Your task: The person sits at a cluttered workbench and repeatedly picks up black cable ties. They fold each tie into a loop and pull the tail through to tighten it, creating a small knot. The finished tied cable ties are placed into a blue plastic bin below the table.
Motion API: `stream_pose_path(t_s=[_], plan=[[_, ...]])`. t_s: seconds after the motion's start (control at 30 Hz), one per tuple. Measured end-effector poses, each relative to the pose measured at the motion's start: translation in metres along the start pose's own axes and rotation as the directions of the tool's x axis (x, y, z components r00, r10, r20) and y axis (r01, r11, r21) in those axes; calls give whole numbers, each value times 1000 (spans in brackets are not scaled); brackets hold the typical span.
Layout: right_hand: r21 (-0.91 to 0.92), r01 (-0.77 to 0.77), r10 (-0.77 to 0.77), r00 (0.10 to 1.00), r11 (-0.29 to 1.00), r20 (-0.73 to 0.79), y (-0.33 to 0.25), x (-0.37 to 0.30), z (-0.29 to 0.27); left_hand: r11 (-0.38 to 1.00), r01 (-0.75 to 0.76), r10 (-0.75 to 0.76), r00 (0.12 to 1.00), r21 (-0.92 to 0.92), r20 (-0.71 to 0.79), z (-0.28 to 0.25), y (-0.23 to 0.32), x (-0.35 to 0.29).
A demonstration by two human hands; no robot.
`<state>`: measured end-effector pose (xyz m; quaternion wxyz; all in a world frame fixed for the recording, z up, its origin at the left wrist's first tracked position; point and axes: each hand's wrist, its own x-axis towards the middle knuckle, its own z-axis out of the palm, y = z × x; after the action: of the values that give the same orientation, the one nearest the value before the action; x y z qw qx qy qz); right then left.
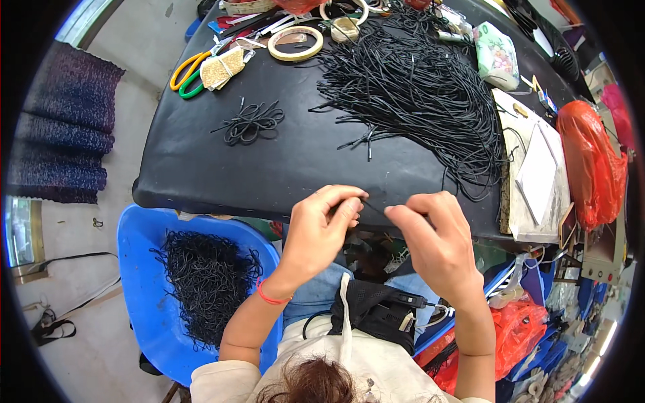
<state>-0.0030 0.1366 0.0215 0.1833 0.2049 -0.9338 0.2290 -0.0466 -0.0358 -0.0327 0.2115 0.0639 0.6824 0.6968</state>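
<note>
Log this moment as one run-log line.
left hand: pinching black cord | right hand: pinching same cord | cord pile: on black table

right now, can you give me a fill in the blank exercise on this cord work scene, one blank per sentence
1. The left hand and right hand pinch a thin black ____ between them.
2. The big pile of cords lies on a ____ table.
3. The blue chair on the person's left holds a heap of ____ loops.
4. The scissors have yellow and ____ handles.

Missing words: cord; black; black; green
</note>
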Motion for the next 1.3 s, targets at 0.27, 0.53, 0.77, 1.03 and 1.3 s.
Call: stream_pose_path(t_s=[0.27,0.53,0.77,1.03,1.3], plan=[[439,-287,292,955,851,57,3,-1,22,874,82,21,978,-479,207,0,10,-11],[787,-585,466,762,198,450,-20,-18,22,946,4,20,997,-323,71,0,-3,-7],[798,-583,537,726,150,429,-18,-15,22,912,22,-5,999,-410,42,2,3,-9],[773,-622,601,666,121,441,-14,-10,25,913,-187,147,980,-363,-135,16,-5,-16],[758,-642,686,603,113,408,-15,-5,29,969,-215,206,975,-122,-79,10,0,-17]])
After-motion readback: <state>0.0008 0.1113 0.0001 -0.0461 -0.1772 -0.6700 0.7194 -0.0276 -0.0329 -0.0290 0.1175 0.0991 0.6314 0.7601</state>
